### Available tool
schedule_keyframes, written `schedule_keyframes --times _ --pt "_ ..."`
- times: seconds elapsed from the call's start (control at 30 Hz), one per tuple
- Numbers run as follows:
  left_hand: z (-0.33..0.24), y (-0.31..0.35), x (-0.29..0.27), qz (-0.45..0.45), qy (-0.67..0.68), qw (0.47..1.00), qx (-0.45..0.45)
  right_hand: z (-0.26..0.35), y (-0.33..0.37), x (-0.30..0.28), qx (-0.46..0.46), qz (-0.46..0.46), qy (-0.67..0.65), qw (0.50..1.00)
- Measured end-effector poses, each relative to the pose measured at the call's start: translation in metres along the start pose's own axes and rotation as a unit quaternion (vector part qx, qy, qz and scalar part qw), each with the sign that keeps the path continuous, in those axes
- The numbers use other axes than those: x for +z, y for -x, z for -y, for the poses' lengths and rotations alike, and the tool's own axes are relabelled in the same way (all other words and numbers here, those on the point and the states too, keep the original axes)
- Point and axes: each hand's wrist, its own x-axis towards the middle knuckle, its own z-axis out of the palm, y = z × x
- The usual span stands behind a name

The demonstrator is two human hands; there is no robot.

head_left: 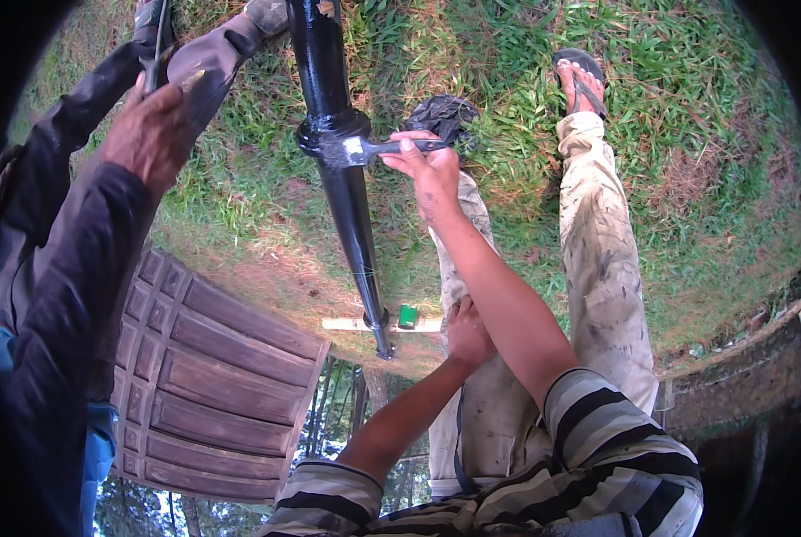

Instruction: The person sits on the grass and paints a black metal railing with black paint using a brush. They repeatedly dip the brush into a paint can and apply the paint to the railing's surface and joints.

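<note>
Three hands show: the person's left hand [469, 337], the person's right hand [432, 174] and one co-worker's hand [152, 130]. There is one brush [400, 147] in the person's fingers and one black pole [345, 197]. There is one black bag [438, 116], one green box [407, 316], one wood strip [339, 324] and one panelled door [226, 353]. Four trouser legs appear: two pale legs [601, 242] and two dark legs [83, 112]. There are two striped sleeves [601, 412] and one sandal [588, 80].
</note>
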Motion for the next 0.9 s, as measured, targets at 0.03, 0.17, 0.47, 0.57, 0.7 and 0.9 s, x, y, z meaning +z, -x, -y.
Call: schedule_keyframes --times 0.03,0.17,0.47,0.57,0.7,0.9 --pt "-0.001 0.002 0.003 -0.01 0.001 1.0 -0.009 -0.004 0.003 -0.013 -0.003 0.004 -0.021 1.0" --pt "-0.001 -0.006 0.003 0.08 0.015 0.996 -0.039 -0.022 0.007 -0.061 0.031 -0.094 -0.008 0.995" --pt "0.032 0.026 0.067 -0.071 0.139 0.988 0.001 -0.051 0.019 0.038 -0.038 -0.187 -0.024 0.981" --pt "0.01 0.002 0.037 -0.04 0.102 0.993 -0.035 -0.05 0.07 0.039 -0.029 -0.173 -0.027 0.984" --pt "0.013 0.007 0.043 -0.046 0.105 0.993 -0.038 -0.036 0.09 0.028 0.006 -0.188 -0.062 0.98" --pt "0.0 0.019 0.014 -0.029 0.254 0.964 -0.076 -0.025 0.037 0.024 -0.047 -0.163 -0.067 0.983"
